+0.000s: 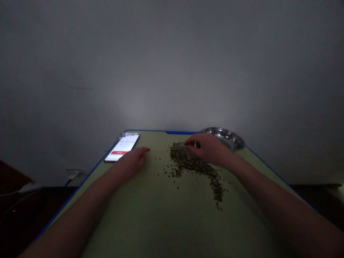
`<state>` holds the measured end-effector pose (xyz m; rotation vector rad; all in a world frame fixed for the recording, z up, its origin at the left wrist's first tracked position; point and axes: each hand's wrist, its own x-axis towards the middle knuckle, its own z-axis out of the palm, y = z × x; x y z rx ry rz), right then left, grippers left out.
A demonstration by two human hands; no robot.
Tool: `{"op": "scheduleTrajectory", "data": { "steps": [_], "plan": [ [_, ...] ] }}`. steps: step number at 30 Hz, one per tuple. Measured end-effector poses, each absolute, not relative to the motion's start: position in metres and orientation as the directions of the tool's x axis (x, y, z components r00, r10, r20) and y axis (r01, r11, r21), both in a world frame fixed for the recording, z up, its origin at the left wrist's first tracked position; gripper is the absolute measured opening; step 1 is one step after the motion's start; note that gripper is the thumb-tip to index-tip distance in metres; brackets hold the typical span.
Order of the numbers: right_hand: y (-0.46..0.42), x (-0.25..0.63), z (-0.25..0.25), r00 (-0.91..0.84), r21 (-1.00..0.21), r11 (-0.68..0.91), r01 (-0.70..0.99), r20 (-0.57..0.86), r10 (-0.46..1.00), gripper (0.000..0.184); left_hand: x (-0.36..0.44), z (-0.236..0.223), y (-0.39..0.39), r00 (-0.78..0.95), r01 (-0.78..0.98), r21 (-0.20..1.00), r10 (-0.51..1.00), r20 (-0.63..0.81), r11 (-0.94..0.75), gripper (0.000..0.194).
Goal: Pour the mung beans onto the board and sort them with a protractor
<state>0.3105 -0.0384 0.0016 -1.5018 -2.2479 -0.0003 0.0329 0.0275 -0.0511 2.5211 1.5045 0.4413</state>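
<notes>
Many small dark greenish-brown grains, like dried beans or pellets (190,163), lie in a loose pile on the pale green tabletop (150,215). A trail of them runs toward the near right. Over the far side of the pile is my right hand (205,147), its fingers closed in a pinch on a thin, clear, shiny item (179,144) whose kind is unclear in the dim light. My left hand (134,159) rests low over the table left of the pile, index finger stretched out, holding nothing. Only a few stray grains lie near that fingertip.
A shiny metal bowl (228,139) stands at the far right corner, just behind my right hand. On the far left lies a phone (123,145) with a lit timer screen, close to my left hand. Behind the blue table edge rises a grey wall (172,71).
</notes>
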Motion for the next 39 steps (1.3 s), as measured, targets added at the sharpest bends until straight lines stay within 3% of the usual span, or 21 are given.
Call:
{"op": "scheduleTrajectory", "data": {
  "steps": [4, 7, 17, 27, 39],
  "plan": [
    [-0.010, 0.269, 0.002, -0.411, -0.178, 0.487, 0.855, 0.340, 0.846, 0.025, 0.028, -0.038, 0.028, 0.300, 0.769, 0.446, 0.875, 0.381, -0.457, 0.042],
    [0.006, 0.244, -0.004, -0.479, -0.136, 0.537, 0.833, 0.308, 0.822, 0.026, 0.026, -0.034, 0.027, 0.240, 0.735, 0.505, 0.870, 0.430, -0.452, 0.037],
    [0.007, 0.219, -0.019, -0.584, -0.097, 0.611, 0.785, 0.209, 0.784, 0.027, 0.027, -0.031, 0.025, 0.224, 0.750, 0.502, 0.879, 0.420, -0.431, 0.031],
    [-0.060, 0.248, -0.019, -0.694, -0.139, 0.705, 0.695, 0.124, 0.709, 0.028, 0.028, -0.035, 0.027, 0.248, 0.711, 0.533, 0.872, 0.421, -0.460, 0.028],
    [-0.127, 0.300, -0.021, -0.601, -0.277, 0.593, 0.756, 0.064, 0.796, 0.031, 0.037, -0.037, 0.023, 0.367, 0.677, 0.510, 0.845, 0.390, -0.530, 0.027]
  ]
}}
